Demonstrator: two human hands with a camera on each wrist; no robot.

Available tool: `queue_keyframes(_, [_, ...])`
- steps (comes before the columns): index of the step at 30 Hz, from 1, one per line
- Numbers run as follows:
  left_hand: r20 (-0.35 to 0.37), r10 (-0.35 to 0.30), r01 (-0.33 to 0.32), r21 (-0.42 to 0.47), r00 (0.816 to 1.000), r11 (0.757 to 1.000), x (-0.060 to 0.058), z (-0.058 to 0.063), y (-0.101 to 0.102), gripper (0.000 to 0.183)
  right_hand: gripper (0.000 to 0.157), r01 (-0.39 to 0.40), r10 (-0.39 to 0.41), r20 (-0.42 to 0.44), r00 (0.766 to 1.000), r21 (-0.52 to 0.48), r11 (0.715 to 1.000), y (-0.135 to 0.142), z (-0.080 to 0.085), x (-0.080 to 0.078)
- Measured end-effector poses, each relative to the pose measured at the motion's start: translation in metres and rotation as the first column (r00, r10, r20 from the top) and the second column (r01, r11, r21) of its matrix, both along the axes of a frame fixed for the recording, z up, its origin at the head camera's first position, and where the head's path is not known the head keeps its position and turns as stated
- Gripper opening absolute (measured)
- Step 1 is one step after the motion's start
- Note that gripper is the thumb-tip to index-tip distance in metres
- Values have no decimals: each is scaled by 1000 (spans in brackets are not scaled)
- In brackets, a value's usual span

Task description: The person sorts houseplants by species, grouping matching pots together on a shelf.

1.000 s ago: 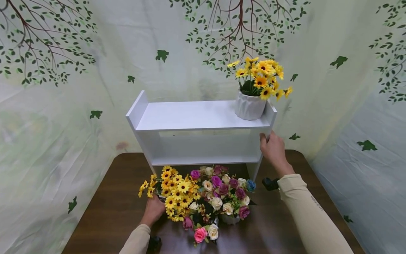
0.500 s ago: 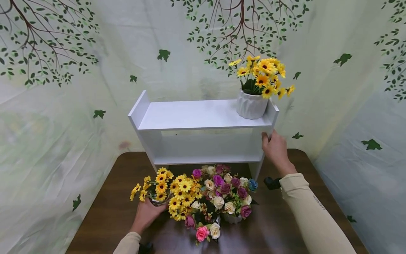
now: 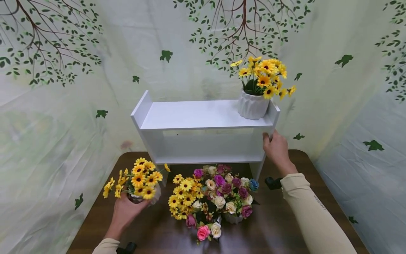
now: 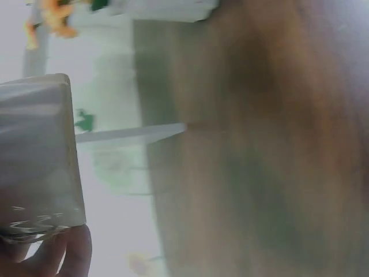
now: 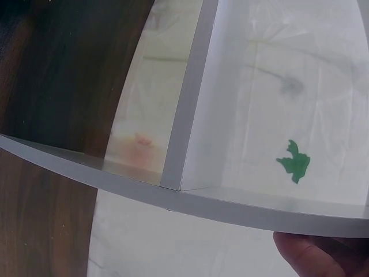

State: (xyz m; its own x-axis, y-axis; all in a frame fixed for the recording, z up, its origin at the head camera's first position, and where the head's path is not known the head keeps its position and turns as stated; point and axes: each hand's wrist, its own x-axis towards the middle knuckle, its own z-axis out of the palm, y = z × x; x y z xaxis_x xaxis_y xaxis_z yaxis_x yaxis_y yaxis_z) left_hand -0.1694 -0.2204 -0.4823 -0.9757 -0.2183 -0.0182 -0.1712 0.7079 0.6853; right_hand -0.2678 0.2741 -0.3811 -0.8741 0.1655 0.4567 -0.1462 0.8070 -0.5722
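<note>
My left hand (image 3: pixel 126 211) grips the rim of a white flower pot (image 4: pixel 37 156) with yellow, dark-centred sunflowers (image 3: pixel 139 180), left of the shelf's front. In the left wrist view, fingers (image 4: pixel 76 251) curl at the pot's rim. The right hand (image 3: pixel 277 152) holds the right side panel of a white two-tier shelf (image 3: pixel 193 114); a thumb (image 5: pixel 305 254) shows against the panel's edge in the right wrist view. A second white pot (image 3: pixel 253 106) of sunflowers stands on the top shelf at its right end.
Just before the shelf, on the brown table (image 3: pixel 269 225), stand yellow daisy-like flowers (image 3: pixel 185 197) and a mixed bunch of purple, cream and pink roses (image 3: pixel 225 192). The lower shelf board (image 3: pixel 206 157) bears nothing in view. A leaf-printed cloth (image 3: pixel 63 141) hangs behind.
My left hand has drawn its pot of sunflowers left and up, away from the other flowers. The right hand keeps its hold on the shelf panel.
</note>
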Motion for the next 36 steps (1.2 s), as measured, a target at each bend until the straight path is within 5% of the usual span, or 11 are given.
queue_keyframes(6, [-85, -21, 22, 20, 996, 1000, 11, 29, -11, 98, 26, 5, -5, -6, 1000, 1, 1000, -1, 0, 1])
queue_keyframes(17, [-208, -14, 24, 44, 978, 999, 19, 54, -6, 93, 26, 10, -10, 26, 1000, 5, 1000, -1, 4, 5])
queue_keyframes(26, [-265, -69, 107, 132, 962, 985, 30, 94, 1, 96, 27, 9, -9, 42, 999, -1, 1000, -2, 4, 5])
queue_keyframes(29, [-323, -89, 140, 139, 942, 980, 31, 105, 2, 95, 27, 5, -5, 45, 999, 5, 1000, -2, 4, 5])
queue_keyframes(36, [-352, -128, 164, 74, 927, 984, 35, 140, 9, 93, 29, 2, -2, 41, 999, 0, 1000, -2, 6, 5])
